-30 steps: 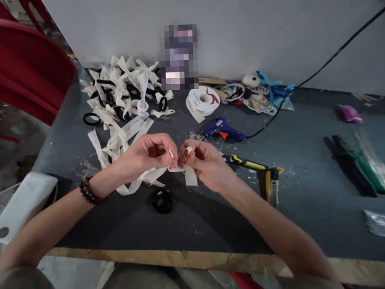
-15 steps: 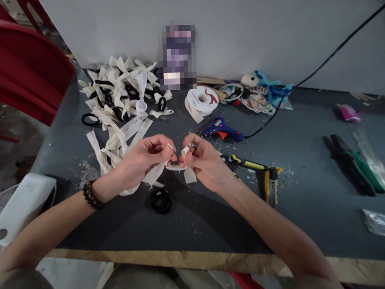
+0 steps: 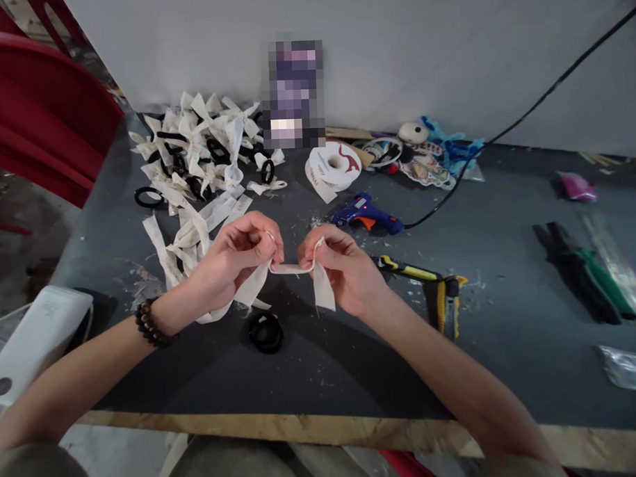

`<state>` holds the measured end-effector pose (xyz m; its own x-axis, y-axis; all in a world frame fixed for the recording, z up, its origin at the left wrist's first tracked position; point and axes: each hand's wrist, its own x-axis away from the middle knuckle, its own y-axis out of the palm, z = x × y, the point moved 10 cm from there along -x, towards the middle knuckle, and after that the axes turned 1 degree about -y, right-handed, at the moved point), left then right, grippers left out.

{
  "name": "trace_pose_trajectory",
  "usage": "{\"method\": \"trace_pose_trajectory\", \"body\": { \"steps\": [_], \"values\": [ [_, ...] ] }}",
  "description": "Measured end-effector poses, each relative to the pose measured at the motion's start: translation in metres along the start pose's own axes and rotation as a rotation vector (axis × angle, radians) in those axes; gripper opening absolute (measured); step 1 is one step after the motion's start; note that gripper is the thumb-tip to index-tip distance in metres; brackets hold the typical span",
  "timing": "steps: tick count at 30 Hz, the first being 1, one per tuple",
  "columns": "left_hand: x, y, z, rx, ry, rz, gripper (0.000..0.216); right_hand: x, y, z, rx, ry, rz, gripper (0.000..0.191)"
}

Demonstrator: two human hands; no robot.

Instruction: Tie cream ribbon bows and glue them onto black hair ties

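Note:
My left hand [image 3: 238, 255] and my right hand [image 3: 340, 265] are both closed on one cream ribbon strip [image 3: 292, 268], held just above the dark table [image 3: 353, 348]. A short length of ribbon runs taut between the two pinches. One tail hangs below my right hand, the other trails down under my left hand. A black hair tie [image 3: 265, 332] lies on the table right below the hands. Loose cut ribbon strips [image 3: 200, 225] lie beside my left hand.
A pile of finished ribbon bows with black hair ties [image 3: 200, 149] sits at the back left. Behind the hands are a ribbon spool [image 3: 333, 165], a blue glue gun [image 3: 366, 214] with a black cord, a yellow utility knife [image 3: 429, 283] and green pliers [image 3: 590, 271]. A white box [image 3: 34, 339] sits at left.
The hands have drawn slightly apart. The small loop of ribbon between the fingertips is now pulled out into a straight taut span, and the tail under my right hand hangs longer.

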<state>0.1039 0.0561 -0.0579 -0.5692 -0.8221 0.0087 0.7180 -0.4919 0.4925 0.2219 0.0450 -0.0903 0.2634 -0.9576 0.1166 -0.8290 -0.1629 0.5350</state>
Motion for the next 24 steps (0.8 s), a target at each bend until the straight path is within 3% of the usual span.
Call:
{"method": "trace_pose_trajectory", "body": {
  "steps": [7,24],
  "values": [
    [0.003,0.004,0.012,-0.001,0.133,-0.051,0.016,-0.002,-0.004,-0.013,0.067,-0.055,-0.004,0.027],
    [-0.002,0.001,-0.005,-0.167,-0.046,0.012,0.024,0.004,-0.005,0.004,0.042,0.039,0.089,0.024]
  ]
}}
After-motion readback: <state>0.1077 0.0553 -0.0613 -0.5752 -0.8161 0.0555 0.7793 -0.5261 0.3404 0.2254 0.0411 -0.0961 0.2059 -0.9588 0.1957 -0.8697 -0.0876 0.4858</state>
